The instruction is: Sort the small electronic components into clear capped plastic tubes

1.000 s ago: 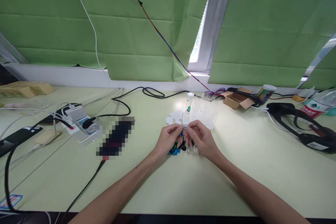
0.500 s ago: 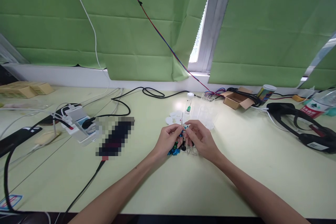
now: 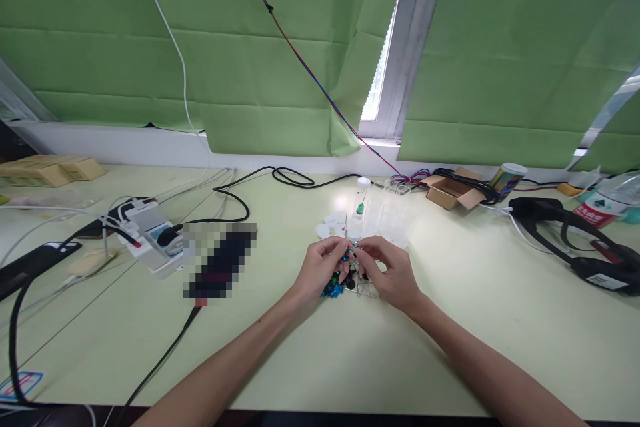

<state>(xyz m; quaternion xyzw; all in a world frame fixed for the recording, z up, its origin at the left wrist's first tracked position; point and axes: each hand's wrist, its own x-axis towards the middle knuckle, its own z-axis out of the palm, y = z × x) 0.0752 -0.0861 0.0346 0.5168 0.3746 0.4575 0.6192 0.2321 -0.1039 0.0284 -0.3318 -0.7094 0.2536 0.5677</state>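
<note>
The left hand (image 3: 318, 268) has its thumb and forefinger pinched on a small blue piece (image 3: 345, 255); shiny blue and green pieces (image 3: 333, 287) lie just beneath its fingers. A thin rod (image 3: 346, 223) projects beyond the left fingertips, long axis directed away from the person, nearer the left hand than the right. The right hand (image 3: 393, 272) sits just beside, fingertips drawn together; any grip cannot be determined. Bent wire pieces (image 3: 368, 290) lie below its fingers.

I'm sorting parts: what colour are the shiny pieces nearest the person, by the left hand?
Blue; the shiny pieces show best in the head view.
</note>
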